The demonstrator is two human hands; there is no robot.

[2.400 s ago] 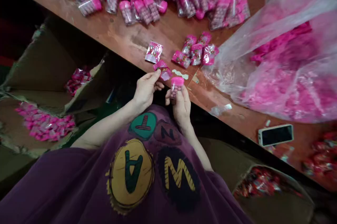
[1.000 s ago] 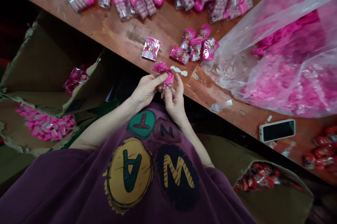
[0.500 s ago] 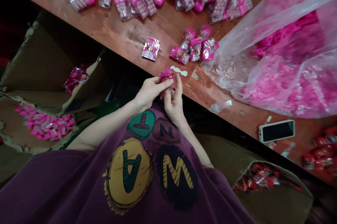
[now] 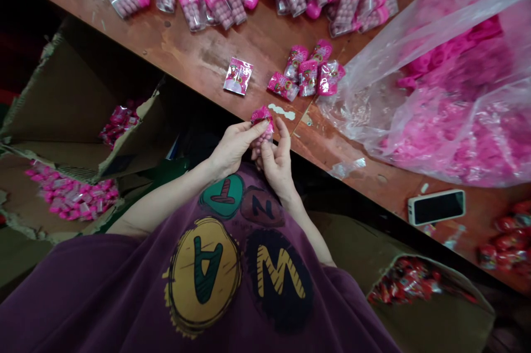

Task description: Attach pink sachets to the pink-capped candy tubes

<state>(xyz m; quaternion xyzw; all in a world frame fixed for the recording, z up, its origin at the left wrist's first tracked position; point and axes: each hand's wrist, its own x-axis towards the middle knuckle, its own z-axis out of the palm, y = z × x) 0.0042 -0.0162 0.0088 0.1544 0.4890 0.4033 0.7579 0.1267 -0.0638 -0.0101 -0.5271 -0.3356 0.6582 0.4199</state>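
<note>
- Jar (image 4: 262,136) full of pale pink balls is up between both hands, just off the near edge of the table (image 4: 174,46). Pink cap points away from the wearer and a bit right, base comes back toward the shirt, so the long axis runs on a slant.
- Left hand (image 4: 231,147) is pinching a pink wrapper (image 4: 259,114) at the cap end, thumb on top. Can't tell whether the wrapper is over the cap.
- Right hand (image 4: 277,164) has the jar by its lower part, thumb in front, index finger sticking up alongside.
- Writing: purple shirt (image 4: 136,292) has big letters in blobs, one's an A, another is M or W depending how you look. Print on the flat packet (image 4: 238,76) and the five filled packets (image 4: 308,77) is too small to read.
- Surface is scuffed reddish-brown board with a white strip (image 4: 282,112) near the hands, heap of pink-capped jars (image 4: 232,1) at the back, clear bag (image 4: 443,159) of pink stuff and dark-screened phone (image 4: 437,207) on the right.
- Room's dim. Torn cardboard box (image 4: 62,82) on the left with pink packets (image 4: 73,193) nearby, another box (image 4: 448,317) low right with red packets (image 4: 406,281).
</note>
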